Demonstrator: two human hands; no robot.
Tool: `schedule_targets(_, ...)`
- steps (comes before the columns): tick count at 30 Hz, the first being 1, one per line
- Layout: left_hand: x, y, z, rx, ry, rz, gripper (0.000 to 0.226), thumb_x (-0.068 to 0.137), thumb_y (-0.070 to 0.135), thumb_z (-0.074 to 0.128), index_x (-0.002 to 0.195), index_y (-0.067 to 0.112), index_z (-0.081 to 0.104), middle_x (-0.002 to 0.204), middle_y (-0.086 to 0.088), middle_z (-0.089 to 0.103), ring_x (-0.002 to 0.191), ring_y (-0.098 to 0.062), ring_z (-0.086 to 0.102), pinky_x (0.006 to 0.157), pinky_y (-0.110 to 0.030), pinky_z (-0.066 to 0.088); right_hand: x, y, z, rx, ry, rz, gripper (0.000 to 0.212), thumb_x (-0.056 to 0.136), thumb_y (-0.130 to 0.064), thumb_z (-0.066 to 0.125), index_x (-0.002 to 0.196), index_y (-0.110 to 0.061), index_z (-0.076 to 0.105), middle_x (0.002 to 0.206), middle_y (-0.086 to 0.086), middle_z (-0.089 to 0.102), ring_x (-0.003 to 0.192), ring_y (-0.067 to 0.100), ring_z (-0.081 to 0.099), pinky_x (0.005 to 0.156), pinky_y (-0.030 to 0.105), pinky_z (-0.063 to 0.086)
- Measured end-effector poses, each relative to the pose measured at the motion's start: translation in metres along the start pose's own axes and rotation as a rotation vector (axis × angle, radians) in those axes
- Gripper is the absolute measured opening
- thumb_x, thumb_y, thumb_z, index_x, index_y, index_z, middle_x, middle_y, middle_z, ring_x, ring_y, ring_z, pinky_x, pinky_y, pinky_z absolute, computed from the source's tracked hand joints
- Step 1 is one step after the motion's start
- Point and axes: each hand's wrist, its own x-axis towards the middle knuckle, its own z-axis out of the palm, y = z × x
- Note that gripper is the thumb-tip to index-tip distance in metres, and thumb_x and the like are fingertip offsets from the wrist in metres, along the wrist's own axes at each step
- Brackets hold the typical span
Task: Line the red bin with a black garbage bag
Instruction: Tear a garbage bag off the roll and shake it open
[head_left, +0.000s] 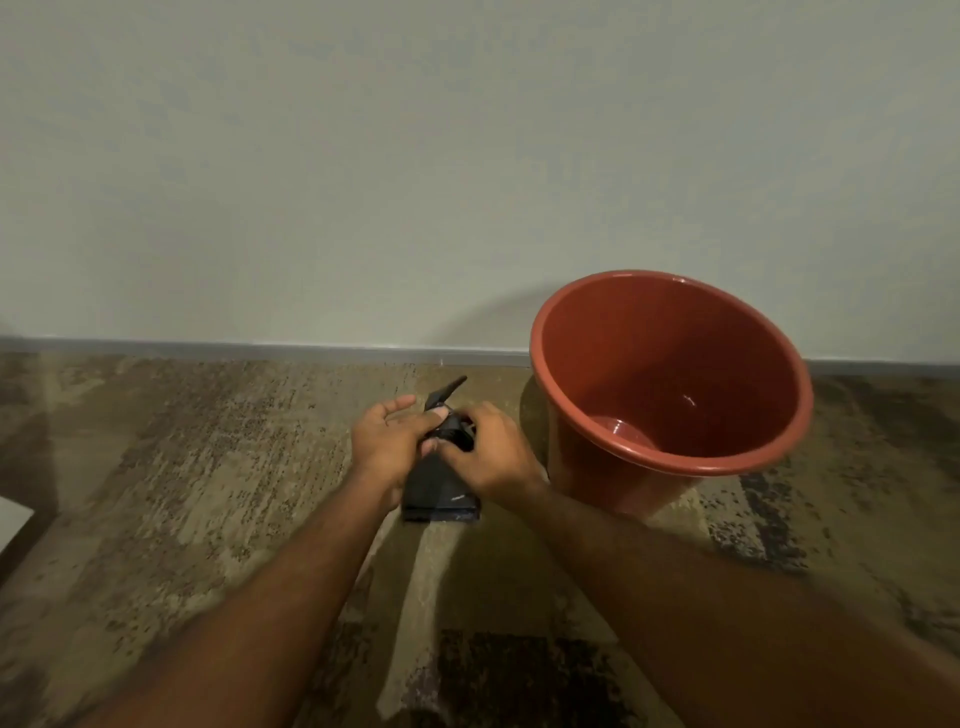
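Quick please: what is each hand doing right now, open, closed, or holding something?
Left hand: pinching the folded black garbage bag, other fingers spread.
Right hand: closed on the same bag.

The bin (670, 384) stands right of the bag (441, 488), against the wall (363, 156).

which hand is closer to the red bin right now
Right. The right hand grips the folded black bag just beside the red bin; the left hand holds the bag's far side.

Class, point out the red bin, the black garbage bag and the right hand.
red bin (670, 460): head view, near rim.
black garbage bag (439, 491): head view, folded lower part.
right hand (493, 452): head view, back of hand.
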Motion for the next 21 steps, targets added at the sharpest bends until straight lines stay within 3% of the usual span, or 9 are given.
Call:
schedule_targets(2, -0.010, 0.027, 0.008, -0.011, -0.053, 0.026, 0.036, 0.076, 0.009, 0.083, 0.104, 0.016, 0.062, 0.091, -0.010, 0.070, 0.047, -0.003, 0.066, 0.042, -0.014, 0.048, -0.001, -0.024, -0.021, 0.010, 0.041, -0.075, 0.021, 0.085, -0.038, 0.068, 0.094, -0.022, 0.059, 0.091, -0.006, 0.058, 0.085, 0.015, 0.060, 0.068, 0.032, 0.047)
schedule_targets(5, -0.023, 0.068, 0.020, -0.011, -0.085, 0.079, 0.040, 0.075, 0.017, 0.086, 0.107, 0.012, 0.063, 0.083, -0.010, 0.070, 0.045, -0.003, 0.064, 0.040, -0.014, 0.045, -0.006, -0.056, -0.058, 0.002, 0.047, -0.127, 0.007, 0.090, -0.030, 0.065, 0.085, -0.026, 0.063, 0.074, -0.009, 0.061, 0.070, 0.015, 0.063, 0.059, 0.028, 0.040)
schedule_targets(7, -0.033, 0.097, 0.028, -0.001, -0.085, 0.115, 0.046, 0.072, 0.025, 0.088, 0.108, 0.012, 0.064, 0.085, -0.011, 0.071, 0.055, -0.010, 0.068, 0.043, -0.018, 0.048, -0.012, -0.072, -0.086, 0.005, 0.032, -0.131, 0.010, 0.092, -0.030, 0.064, 0.087, -0.023, 0.068, 0.072, -0.005, 0.067, 0.065, 0.016, 0.064, 0.058, 0.032, 0.046)
schedule_targets(9, -0.039, 0.121, 0.034, 0.015, -0.083, 0.143, 0.049, 0.069, 0.035, 0.089, 0.106, 0.012, 0.066, 0.085, -0.009, 0.072, 0.053, -0.009, 0.065, 0.041, -0.018, 0.046, -0.018, -0.081, -0.115, -0.021, 0.028, -0.118, 0.009, 0.092, -0.027, 0.063, 0.089, -0.021, 0.070, 0.074, -0.002, 0.069, 0.066, 0.016, 0.065, 0.060, 0.034, 0.051)
schedule_targets(12, -0.047, 0.151, 0.042, 0.038, -0.072, 0.177, 0.047, 0.069, 0.051, 0.085, 0.092, 0.013, 0.067, 0.071, 0.000, 0.067, 0.035, -0.001, 0.050, 0.034, -0.015, 0.037, -0.022, -0.089, -0.158, -0.068, 0.057, -0.085, 0.017, 0.091, -0.022, 0.064, 0.074, -0.025, 0.064, 0.064, -0.008, 0.063, 0.059, 0.008, 0.061, 0.053, 0.021, 0.043)
schedule_targets(15, -0.055, 0.173, 0.049, 0.018, -0.095, 0.172, 0.048, 0.072, 0.062, 0.076, 0.078, 0.017, 0.061, 0.058, 0.005, 0.057, 0.035, -0.004, 0.043, 0.035, -0.018, 0.034, -0.028, -0.098, -0.193, -0.048, 0.155, -0.071, 0.032, 0.089, -0.019, 0.065, 0.060, -0.024, 0.056, 0.055, -0.010, 0.055, 0.051, 0.003, 0.051, 0.048, 0.016, 0.036)
schedule_targets(18, -0.064, 0.177, 0.059, 0.074, -0.082, 0.237, 0.056, 0.078, 0.067, 0.067, 0.091, 0.012, 0.063, 0.066, 0.002, 0.059, 0.048, -0.010, 0.048, 0.043, -0.022, 0.039, -0.036, -0.099, -0.212, 0.091, 0.216, -0.042, 0.026, 0.088, -0.017, 0.068, 0.063, -0.017, 0.062, 0.056, -0.007, 0.056, 0.053, 0.008, 0.049, 0.054, 0.024, 0.039)
schedule_targets(21, -0.073, 0.175, 0.066, 0.059, -0.126, 0.330, 0.064, 0.084, 0.070, 0.055, 0.112, 0.013, 0.059, 0.086, -0.004, 0.071, 0.061, -0.012, 0.069, 0.054, -0.023, 0.053, -0.043, -0.097, -0.217, 0.340, 0.297, 0.014, 0.023, 0.087, -0.019, 0.074, 0.077, 0.002, 0.072, 0.071, 0.017, 0.071, 0.063, 0.016, 0.058, 0.062, 0.032, 0.046)
